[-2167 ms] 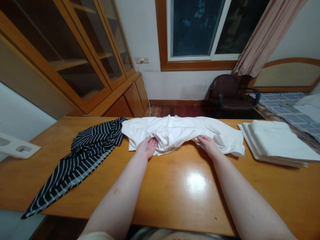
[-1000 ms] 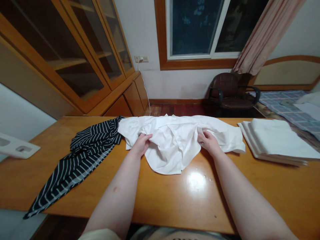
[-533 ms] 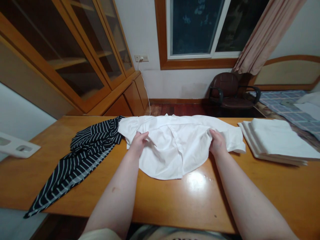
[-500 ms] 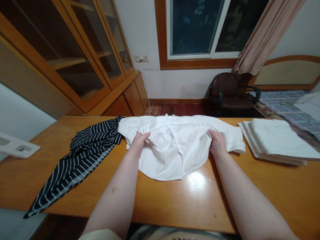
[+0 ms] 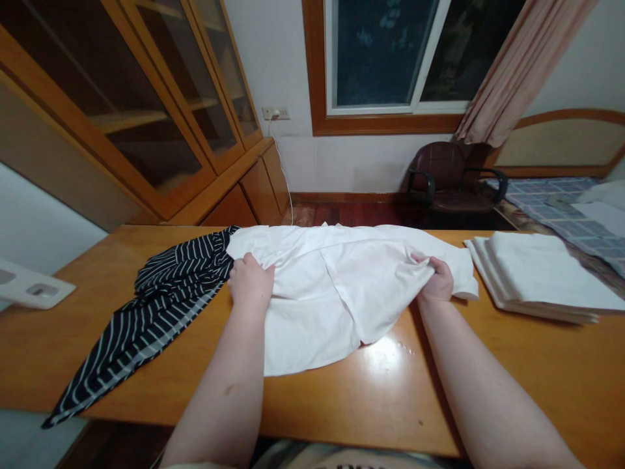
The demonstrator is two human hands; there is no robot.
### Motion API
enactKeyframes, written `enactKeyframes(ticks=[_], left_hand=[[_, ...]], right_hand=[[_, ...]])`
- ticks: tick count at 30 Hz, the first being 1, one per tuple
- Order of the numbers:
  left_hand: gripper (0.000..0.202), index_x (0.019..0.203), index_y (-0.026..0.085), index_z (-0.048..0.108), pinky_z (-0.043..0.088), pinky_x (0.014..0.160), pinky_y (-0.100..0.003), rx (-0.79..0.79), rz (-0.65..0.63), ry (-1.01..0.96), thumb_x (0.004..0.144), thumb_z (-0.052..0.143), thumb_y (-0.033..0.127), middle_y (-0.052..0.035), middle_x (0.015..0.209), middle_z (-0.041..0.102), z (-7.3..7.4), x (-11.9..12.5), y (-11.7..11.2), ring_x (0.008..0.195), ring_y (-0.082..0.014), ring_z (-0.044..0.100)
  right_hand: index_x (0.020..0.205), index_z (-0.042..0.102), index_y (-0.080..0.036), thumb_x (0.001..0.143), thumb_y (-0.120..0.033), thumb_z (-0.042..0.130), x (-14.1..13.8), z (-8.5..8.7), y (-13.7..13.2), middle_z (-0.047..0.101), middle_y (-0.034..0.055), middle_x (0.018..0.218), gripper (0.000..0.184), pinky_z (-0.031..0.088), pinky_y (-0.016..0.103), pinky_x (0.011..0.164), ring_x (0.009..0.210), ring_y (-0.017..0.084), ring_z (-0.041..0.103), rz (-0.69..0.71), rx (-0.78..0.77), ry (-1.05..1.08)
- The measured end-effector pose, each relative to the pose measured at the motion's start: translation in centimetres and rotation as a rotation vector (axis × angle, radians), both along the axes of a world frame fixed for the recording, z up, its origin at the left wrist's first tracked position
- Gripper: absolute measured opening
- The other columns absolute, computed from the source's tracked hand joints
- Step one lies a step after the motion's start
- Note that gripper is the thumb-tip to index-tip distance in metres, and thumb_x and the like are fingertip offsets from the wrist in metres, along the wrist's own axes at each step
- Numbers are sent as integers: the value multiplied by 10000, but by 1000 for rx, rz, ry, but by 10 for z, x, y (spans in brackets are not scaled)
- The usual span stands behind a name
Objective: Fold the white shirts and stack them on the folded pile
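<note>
A white shirt lies spread across the middle of the wooden table. My left hand is closed on the shirt's left side, next to a black garment with white stripes. My right hand is closed on the shirt's right side and pulls the cloth taut. The lower part of the shirt hangs toward me over the tabletop.
A stack of folded white cloth sits at the table's right. A white plastic object juts in at the left edge. Behind the table are a wooden glass-door cabinet, a brown armchair and a window.
Both hands have moved apart, spreading the bunched white shirt wider. Its lower part has come further down the table toward me.
</note>
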State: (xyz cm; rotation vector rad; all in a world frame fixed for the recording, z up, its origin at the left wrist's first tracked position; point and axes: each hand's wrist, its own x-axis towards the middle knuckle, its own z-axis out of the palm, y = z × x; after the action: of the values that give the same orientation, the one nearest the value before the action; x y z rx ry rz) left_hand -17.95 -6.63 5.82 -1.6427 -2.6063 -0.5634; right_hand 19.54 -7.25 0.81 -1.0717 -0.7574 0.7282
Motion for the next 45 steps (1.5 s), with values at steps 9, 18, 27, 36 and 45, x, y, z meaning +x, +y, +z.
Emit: enactKeyframes(ticks=[9, 18, 27, 36, 45], left_hand=[[580, 1393, 237, 404, 105, 1143, -479, -81, -895, 50, 858, 507, 438, -94, 1542, 217, -17, 61, -22, 1424, -285, 117], [833, 1472, 258, 239, 17, 1121, -532, -444, -1074, -1, 778, 558, 589, -96, 1550, -130, -48, 74, -17, 1414, -311, -104], [737, 1465, 291, 258, 23, 1119, -545, -333, -1028, 75, 831, 471, 603, -89, 1567, -54, -56, 81, -17, 1425, -305, -51], [844, 1476, 303, 211, -33, 1058, -665, -338, -1044, 154, 775, 434, 717, -108, 1566, 34, -61, 92, -33, 1427, -333, 11], [729, 1495, 236, 129, 5, 1121, -566, -296, -989, 25, 886, 325, 586, -82, 1563, 108, -59, 79, -57, 1436, -238, 66]], right_hand=[[732, 512, -166, 795, -545, 484, -12, 1, -21, 545, 10, 508, 385, 321, 240, 396, 397, 135, 484, 1486, -300, 196], [857, 540, -242, 792, -545, 476, 6, -15, 4, 627, 23, 722, 316, 483, 337, 598, 572, 165, 590, 728, -158, 8], [1269, 525, -220, 741, -579, 578, -16, -12, 0, 517, 103, 1352, 640, 331, 457, 1053, 1252, 285, 461, 775, -280, -613], [1471, 292, -193, 677, -716, 574, -39, -4, -7, 205, 136, 1529, 992, 89, 525, 1125, 1414, 322, 115, 901, -373, -1419], [1496, 197, -222, 591, -752, 616, -9, -19, -29, 120, 121, 1546, 1129, 95, 532, 1121, 1414, 334, 99, 922, -348, -1640]])
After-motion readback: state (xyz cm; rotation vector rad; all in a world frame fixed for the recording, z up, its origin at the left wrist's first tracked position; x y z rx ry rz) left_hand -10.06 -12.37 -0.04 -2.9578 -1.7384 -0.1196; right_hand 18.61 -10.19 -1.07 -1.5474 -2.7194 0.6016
